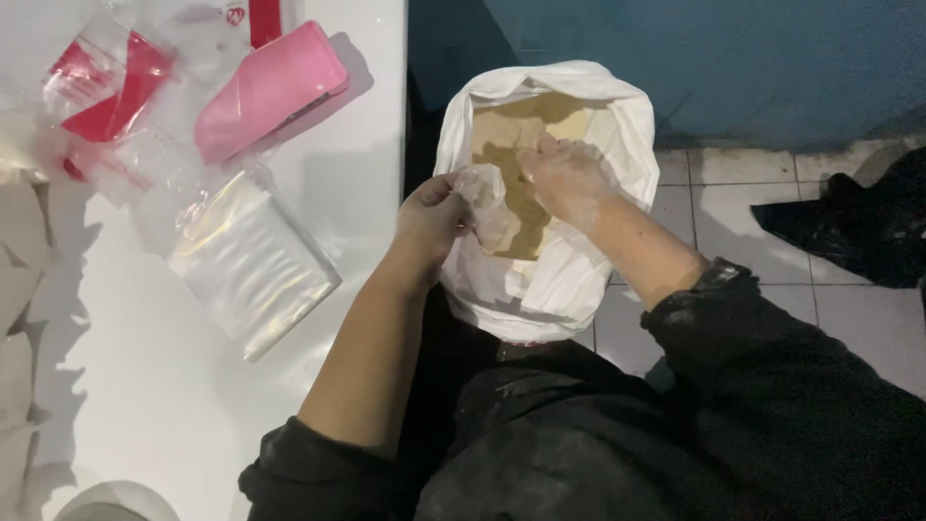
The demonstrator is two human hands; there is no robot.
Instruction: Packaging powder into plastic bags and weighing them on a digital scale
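While resting on tiled floor [849, 318] just beside white table [367, 116] edge, big white sack of tan powder [564, 280] stands open; right hand [564, 178] inside, grip unclear; left hand [429, 222] pinches small clear plastic bag [485, 203] at sack rim.

Right hand's fingers [542, 154] are buried in the sack's powder [502, 125].

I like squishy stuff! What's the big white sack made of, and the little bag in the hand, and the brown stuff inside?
The big white sack looks like thin, matte plastic or woven plastic; its rolled rim creases softly. The little bag in the left hand seems to be clear, crinkly plastic film, see-through and shiny. The brown stuff looks like dry, fine powder; it dusts the right hand pale.
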